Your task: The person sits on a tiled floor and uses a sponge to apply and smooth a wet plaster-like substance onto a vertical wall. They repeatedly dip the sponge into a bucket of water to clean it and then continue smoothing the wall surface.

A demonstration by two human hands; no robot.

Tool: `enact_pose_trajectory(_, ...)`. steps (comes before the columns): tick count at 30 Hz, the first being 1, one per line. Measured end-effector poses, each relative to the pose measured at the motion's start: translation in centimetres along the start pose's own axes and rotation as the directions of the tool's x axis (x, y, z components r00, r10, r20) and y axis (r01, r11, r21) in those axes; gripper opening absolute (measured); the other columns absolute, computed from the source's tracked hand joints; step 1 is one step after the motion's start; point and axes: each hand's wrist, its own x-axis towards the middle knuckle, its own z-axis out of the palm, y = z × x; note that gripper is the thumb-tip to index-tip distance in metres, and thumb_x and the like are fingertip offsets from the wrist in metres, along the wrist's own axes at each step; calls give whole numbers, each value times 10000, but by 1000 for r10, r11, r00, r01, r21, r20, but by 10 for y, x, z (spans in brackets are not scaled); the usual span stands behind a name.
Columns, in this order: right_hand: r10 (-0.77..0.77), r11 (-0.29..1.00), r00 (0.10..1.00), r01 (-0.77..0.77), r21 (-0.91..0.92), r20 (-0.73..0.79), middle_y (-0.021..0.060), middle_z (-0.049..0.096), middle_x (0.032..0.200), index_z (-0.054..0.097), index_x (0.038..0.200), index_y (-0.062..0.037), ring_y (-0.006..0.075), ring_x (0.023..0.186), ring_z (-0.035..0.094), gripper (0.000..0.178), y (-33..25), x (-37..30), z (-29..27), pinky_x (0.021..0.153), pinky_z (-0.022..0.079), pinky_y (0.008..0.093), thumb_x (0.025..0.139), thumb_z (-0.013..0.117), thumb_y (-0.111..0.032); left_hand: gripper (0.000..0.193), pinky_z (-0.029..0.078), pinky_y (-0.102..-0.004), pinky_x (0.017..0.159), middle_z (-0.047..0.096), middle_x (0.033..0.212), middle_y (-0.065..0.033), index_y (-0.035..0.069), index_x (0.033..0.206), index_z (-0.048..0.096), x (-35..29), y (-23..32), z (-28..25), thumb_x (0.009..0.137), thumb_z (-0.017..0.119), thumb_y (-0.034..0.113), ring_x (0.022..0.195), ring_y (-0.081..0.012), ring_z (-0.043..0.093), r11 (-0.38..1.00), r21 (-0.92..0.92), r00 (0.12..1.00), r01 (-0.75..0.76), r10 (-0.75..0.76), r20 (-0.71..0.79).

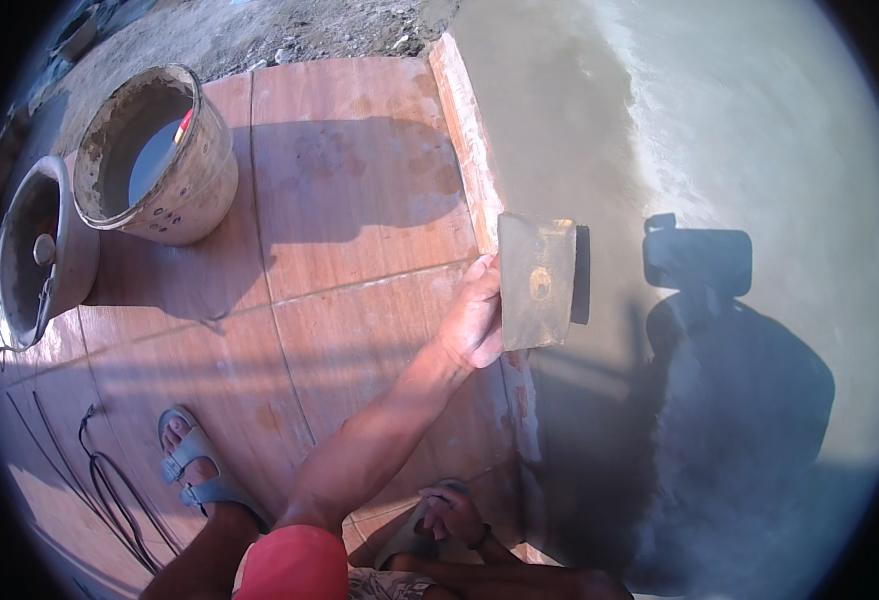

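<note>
My left hand (474, 315) reaches out from a red sleeve and grips the near side of a flat rectangular trowel (540, 285). The trowel's grey-brown plate has a worn patch in its middle. It is held over the edge of the smooth grey cement surface (600, 170), and a thin dark shadow lies along its right side. Low in the view, my right hand (453, 517) rests by my knee with a dark band at the wrist. Its fingers are curled in, and whether anything is inside them does not show.
A cement-stained bucket (195, 195) of grey water, with a red-and-yellow item at its rim, stands at upper left. Beside it is another pail (78, 235) with a tool inside. Dark cables (110, 480) lie near my sandalled foot (195, 460). A raised edging (465, 140) borders the tiles.
</note>
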Motion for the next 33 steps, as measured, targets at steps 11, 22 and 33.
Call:
enact_pose_trajectory(11, -52, 999, 998, 52, -14, 32, 77, 652, 711, 559, 1209, 40, 101, 462, 544, 286, 0, 1, -2, 438, 447, 236, 1005, 464, -137, 362, 491, -335, 937, 617, 1159, -153, -33, 1195, 434, 69, -1, 51, 925, 636, 100, 1048, -176, 600, 470, 745, 785, -473, 609, 114)
enact_pose_trajectory(22, 3, 1000, 998, -3, 1, 56, 87, 649, 729, 551, 1219, 46, 107, 481, 545, 306, -4, -3, 0, 455, 450, 247, 1012, 447, -153, 424, 451, -381, 955, 558, 1131, -203, -60, 1246, 385, 90, -25, 40, 938, 599, 137, 1057, -248, 574, 179, 919, 650, -352, 753, 102)
enact_pose_trajectory(33, 33, 999, 999, -33, 10, 13, 88, 646, 727, 557, 1214, 33, 112, 482, 549, 300, -3, -1, -5, 442, 442, 238, 1005, 458, -159, 498, 432, -453, 895, 489, 1090, -274, -98, 1203, 356, 99, -29, 62, 924, 620, 219, 1033, -385, 535, 124, 940, 646, -319, 754, 119)
